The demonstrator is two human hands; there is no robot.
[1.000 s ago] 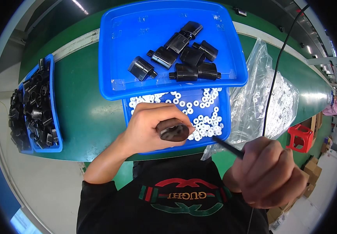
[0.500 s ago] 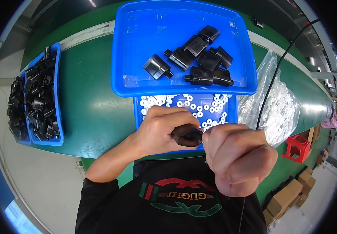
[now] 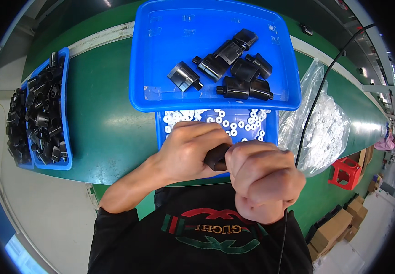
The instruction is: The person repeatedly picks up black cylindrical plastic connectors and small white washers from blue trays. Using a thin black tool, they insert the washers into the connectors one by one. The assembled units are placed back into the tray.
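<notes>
My left hand (image 3: 189,148) is wrapped round a black plastic housing (image 3: 216,157), held above the front edge of the lower tray. Pressed against the housing's right end is my right hand (image 3: 264,176), closed in a fist. Whatever sits inside that fist is hidden by its fingers. Behind both hands lies a blue tray (image 3: 161,137) with many white rings (image 3: 226,123) in it. Overlapping its far side, a larger blue tray (image 3: 170,50) carries several black plastic housings (image 3: 184,76) like the held one.
Two narrow blue bins (image 3: 67,132) heaped with black parts stand at the left of the green table (image 3: 101,114). A clear bag of white pieces (image 3: 323,132) lies at the right. One black cable (image 3: 315,102) runs down past my right hand. A red stool (image 3: 346,173) stands beyond the table.
My right hand has moved slightly left, closer to my left hand, and now covers more of the housing's end. My left hand has barely shifted.
</notes>
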